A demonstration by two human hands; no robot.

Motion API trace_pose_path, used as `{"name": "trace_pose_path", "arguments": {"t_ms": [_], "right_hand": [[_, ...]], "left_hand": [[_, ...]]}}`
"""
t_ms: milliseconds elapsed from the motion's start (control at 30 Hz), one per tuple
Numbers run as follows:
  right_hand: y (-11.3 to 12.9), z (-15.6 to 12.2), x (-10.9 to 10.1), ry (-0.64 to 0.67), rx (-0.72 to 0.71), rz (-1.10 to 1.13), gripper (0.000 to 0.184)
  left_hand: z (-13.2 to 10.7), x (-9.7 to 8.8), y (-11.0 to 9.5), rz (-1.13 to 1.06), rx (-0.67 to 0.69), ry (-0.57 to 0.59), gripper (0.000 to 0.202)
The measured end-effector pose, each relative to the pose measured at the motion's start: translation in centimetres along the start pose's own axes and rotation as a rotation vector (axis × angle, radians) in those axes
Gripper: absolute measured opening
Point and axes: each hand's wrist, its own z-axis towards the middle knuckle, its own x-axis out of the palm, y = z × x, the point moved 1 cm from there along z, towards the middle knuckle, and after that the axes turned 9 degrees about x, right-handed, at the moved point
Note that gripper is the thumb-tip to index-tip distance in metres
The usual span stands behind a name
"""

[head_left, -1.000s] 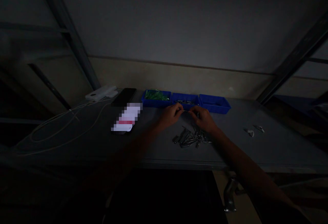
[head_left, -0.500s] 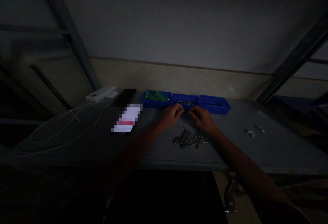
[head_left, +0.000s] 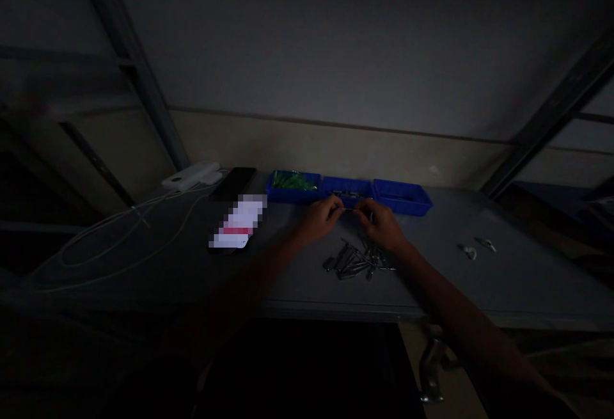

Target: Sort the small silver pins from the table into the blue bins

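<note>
The left hand (head_left: 320,219) and right hand (head_left: 381,222) faced each other above the bench (head_left: 292,284), well lit by nothing but a dim grey light. Each hand was pinched, thumb against fingers, on one end of a thin rod (head_left: 349,208), which lay roughly level across the small gap between them. The rod was just in front of the middle tray (head_left: 352,201), as seen from the person; its finer shape was too dark to make out.

Nearer the person, below the right hand, a loose pile (head_left: 355,260) of slim metal parts was spread on the bench, pointing in many directions. Three blue trays stood in a row toward the wall (head_left: 316,137): the left tray (head_left: 292,196) held green pieces (head_left: 293,180), the middle one some metal pieces (head_left: 346,193), and the right tray (head_left: 405,206) stood beside it.

To the left lay a lit phone (head_left: 238,222), its screen blurred, with a dark phone (head_left: 234,184) behind it, and a white box (head_left: 189,176) beside cables (head_left: 129,208). Two small white items (head_left: 469,252) lay at the right.
</note>
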Motion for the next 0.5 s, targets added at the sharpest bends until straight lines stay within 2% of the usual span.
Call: {"name": "trace_pose_path", "arguments": {"t_ms": [333, 500], "right_hand": [[0.00, 0.05, 0.02, -0.021, -0.026, -0.005, 0.022], [0.21, -0.03, 0.03, -0.001, -0.009, 0.018, 0.018]], "left_hand": [[-0.04, -0.06, -0.17, -0.005, -0.003, 0.026, 0.012], [0.02, -0.15, -0.07, -0.008, 0.017, 0.000, 0.012]]}}
